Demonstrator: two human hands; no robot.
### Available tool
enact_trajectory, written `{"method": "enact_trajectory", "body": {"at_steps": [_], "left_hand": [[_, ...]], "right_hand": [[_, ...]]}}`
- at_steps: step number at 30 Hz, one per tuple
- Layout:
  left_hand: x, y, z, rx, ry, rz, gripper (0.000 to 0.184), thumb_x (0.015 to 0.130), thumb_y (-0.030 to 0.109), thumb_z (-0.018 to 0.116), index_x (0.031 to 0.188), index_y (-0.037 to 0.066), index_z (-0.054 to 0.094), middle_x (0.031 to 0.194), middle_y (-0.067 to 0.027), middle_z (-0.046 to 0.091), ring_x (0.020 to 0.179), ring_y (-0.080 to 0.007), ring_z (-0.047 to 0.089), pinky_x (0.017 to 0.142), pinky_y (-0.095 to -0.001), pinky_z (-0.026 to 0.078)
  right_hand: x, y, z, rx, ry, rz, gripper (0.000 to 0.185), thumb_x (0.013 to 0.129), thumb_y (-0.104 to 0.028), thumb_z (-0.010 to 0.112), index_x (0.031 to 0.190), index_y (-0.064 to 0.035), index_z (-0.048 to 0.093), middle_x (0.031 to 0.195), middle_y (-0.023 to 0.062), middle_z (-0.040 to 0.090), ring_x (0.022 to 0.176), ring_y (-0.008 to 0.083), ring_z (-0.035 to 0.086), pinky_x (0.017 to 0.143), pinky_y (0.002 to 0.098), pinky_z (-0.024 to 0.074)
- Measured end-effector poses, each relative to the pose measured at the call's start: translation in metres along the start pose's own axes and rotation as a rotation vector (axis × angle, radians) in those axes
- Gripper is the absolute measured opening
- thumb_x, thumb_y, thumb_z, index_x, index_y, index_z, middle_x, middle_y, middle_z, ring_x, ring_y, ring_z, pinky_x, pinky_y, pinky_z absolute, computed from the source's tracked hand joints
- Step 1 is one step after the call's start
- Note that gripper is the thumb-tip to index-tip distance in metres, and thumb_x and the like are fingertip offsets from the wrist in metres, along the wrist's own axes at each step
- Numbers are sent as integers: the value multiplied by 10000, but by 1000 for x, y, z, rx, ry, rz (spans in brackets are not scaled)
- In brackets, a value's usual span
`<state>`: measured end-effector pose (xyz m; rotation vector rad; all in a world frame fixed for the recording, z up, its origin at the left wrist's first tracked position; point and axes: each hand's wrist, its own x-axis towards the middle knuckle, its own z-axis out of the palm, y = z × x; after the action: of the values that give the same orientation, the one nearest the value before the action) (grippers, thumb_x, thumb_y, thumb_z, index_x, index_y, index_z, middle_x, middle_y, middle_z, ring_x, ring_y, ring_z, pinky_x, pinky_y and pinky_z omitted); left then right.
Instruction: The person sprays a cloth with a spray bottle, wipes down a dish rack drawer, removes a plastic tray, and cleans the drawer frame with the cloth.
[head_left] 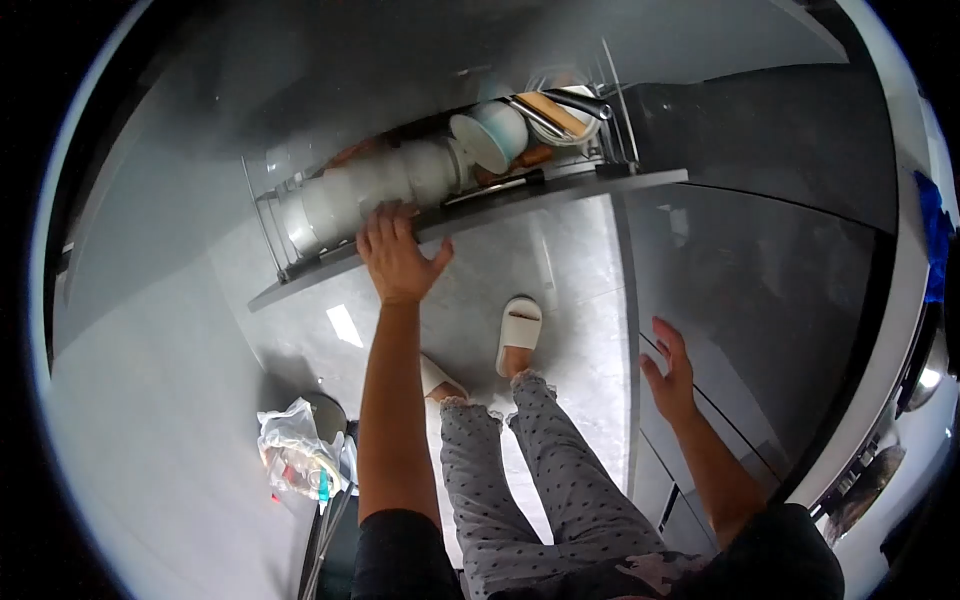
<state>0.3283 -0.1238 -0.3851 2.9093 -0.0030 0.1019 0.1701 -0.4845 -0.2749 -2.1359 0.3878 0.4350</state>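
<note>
My left hand lies on the top edge of a pulled-out drawer front. Its fingers reach over the edge and its thumb is spread to the side. Inside the drawer sits a row of whitish, blurred stacked containers or bowls. A pale bowl is tilted at the end of that row. Beside it a round container holds a black-handled utensil and a flat wooden piece. My right hand hangs in the air near the grey cabinet fronts, fingers apart, holding nothing.
Grey cabinet fronts run along the right, below a light counter edge. A bin with a white plastic bag stands at the lower left. My feet in white slippers are on the shiny floor below the drawer.
</note>
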Motion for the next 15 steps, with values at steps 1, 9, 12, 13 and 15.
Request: {"method": "enact_trajectory", "body": {"at_steps": [1,9,12,13,15], "left_hand": [[7,2,-4,44,-4,-2,693,692,452,690,1231,95,440,1241,-143,468,1244,-316,370,1042,-504,230],[7,81,-33,-76,59,59,479,746,258,695,1141,89,483,1169,-109,483,1120,-288,431,981,-465,293],[-28,110,-62,-159,-152,3,450,742,254,680,1125,98,504,1136,-116,501,1101,-294,450,960,-462,323],[-58,118,-67,-152,-181,29,434,737,253,673,1116,109,517,1107,-119,517,1091,-291,464,960,-467,331],[-123,120,-92,-180,-372,-67,446,736,250,661,1131,104,514,1132,-129,520,1084,-305,476,933,-457,350]], "right_hand": [[-16,5,-3,35,5,25,557,821,-2,610,1331,-80,400,1349,114,423,1253,241,401,1025,415,327],[-70,10,-56,103,7,172,545,824,-7,611,1323,-84,407,1321,91,448,1193,217,458,974,387,393],[-84,-3,-66,134,-11,185,557,824,-11,615,1332,-86,398,1298,89,471,1160,212,478,955,391,412],[-96,-2,-68,177,14,175,588,814,-19,632,1343,-88,383,1269,90,495,1133,205,492,942,391,423],[-129,-6,-72,146,-45,200,587,813,-40,639,1339,-94,384,1248,93,507,1096,213,522,908,380,451]]}}
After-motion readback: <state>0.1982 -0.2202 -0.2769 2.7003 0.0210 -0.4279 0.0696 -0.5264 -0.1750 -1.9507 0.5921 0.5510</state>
